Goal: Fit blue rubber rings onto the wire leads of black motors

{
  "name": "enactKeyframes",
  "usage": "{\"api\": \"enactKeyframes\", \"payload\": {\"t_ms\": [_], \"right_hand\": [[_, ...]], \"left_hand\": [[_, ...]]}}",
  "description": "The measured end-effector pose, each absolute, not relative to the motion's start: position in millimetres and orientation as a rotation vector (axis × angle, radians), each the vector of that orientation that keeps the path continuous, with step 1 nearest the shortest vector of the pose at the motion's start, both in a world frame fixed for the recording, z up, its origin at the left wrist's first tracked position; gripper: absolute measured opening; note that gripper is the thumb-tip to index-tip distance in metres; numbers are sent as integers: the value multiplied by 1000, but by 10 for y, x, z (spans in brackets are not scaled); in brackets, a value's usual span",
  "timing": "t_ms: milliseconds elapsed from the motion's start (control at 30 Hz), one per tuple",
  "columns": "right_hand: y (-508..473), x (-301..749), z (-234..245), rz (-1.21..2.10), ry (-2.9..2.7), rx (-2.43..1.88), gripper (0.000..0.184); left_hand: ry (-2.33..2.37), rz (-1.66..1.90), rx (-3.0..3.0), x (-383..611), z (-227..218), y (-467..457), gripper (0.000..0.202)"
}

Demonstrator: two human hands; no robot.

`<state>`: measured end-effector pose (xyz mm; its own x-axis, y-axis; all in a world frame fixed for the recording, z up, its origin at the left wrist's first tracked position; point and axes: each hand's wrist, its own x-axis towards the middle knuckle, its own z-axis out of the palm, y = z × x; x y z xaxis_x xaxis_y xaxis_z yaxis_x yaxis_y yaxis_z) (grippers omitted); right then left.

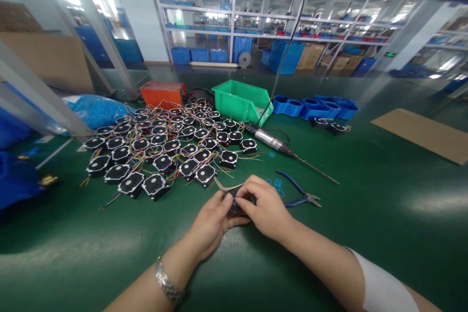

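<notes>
Workpiece: small black unit (pixel 237 203), held between both hands just above the green table (pixel 329 253), near the middle of its near edge; it is mostly hidden by the fingers.
Left hand (pixel 214 222): closed on the unit from the left, with the thumb laid over its top; a metal bracelet (pixel 168 285) is worn on the wrist.
Right hand (pixel 265 207): curled over the unit from the right, with the fingertips pressed on its top face.
Wires (pixel 226 186): a thin coloured bundle is seen running from the unit toward the far left.
Pile (pixel 164 151): many similar black units with wires are spread toward the far left corner, the nearest just beyond the hands.
Pliers (pixel 298 195): blue-handled, laid flat just right of the right hand, tips pointed right.
Rings (pixel 278 184): small and blue, scattered between pliers and pile.
Screwdriver (pixel 270 140): powered, laid beyond the pliers, bit pointed right.
Bin (pixel 241 102): green, set beyond the pile toward the far edge; an orange box (pixel 163 93) is placed to its left and blue trays (pixel 314 107) to its right.
</notes>
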<state>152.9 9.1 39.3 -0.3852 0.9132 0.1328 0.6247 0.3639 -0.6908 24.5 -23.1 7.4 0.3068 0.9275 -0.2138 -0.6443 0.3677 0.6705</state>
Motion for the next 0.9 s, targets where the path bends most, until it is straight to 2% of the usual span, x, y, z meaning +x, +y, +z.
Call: {"api": "enactKeyframes", "payload": {"t_ms": [300, 433, 567, 767, 900], "right_hand": [[170, 1596, 521, 789, -2085, -1274, 14], [447, 1843, 575, 642, -1974, -1533, 18], [665, 2063, 536, 646, -2260, -1873, 16], [597, 2072, 485, 628, -2579, -1749, 14], [526, 2007, 447, 431, -2724, -1716, 18]], "left_hand": [[772, 1115, 493, 241, 74, -214, 27], [863, 1155, 494, 191, 101, -179, 32], [875, 1192, 485, 150, 103, -142, 30], [892, 1174, 530, 122, 96, -135, 34], [921, 1147, 583, 102, 129, -153, 37]]}}
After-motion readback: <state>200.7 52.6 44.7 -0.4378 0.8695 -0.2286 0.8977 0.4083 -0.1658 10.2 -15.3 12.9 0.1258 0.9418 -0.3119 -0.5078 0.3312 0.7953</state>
